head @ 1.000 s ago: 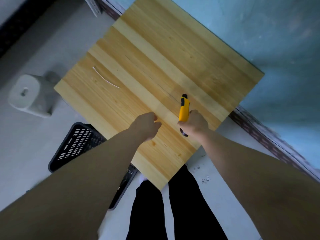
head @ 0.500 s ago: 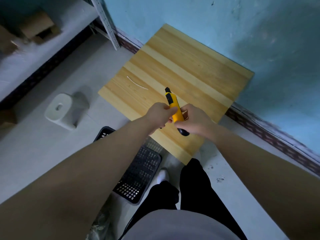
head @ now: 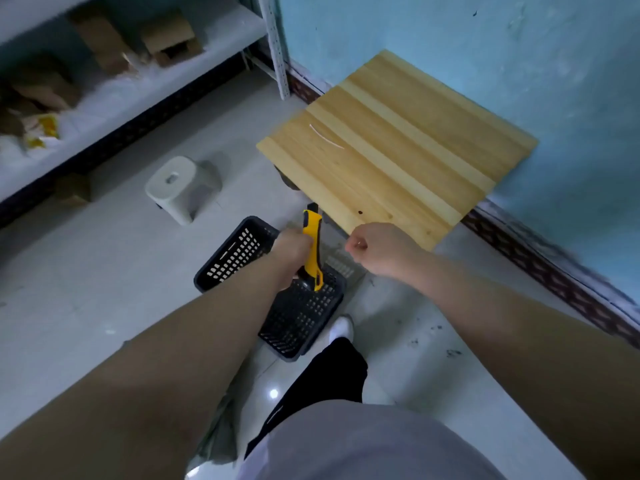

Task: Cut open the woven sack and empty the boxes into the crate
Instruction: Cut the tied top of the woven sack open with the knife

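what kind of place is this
Probably a small storeroom or back room: a metal shelf rack holding cardboard boxes, a black plastic crate on the tiled floor, and a low wooden table.

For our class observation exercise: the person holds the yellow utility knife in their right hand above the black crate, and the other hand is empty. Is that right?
Not quite. The head view shows the yellow utility knife in the left hand, not the right. It is above the black crate, and the other hand, the right hand, is empty.

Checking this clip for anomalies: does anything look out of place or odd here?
A thin white strip lies loose on the wooden table. The left hand holds the yellow utility knife over the black crate; no woven sack clearly shows.
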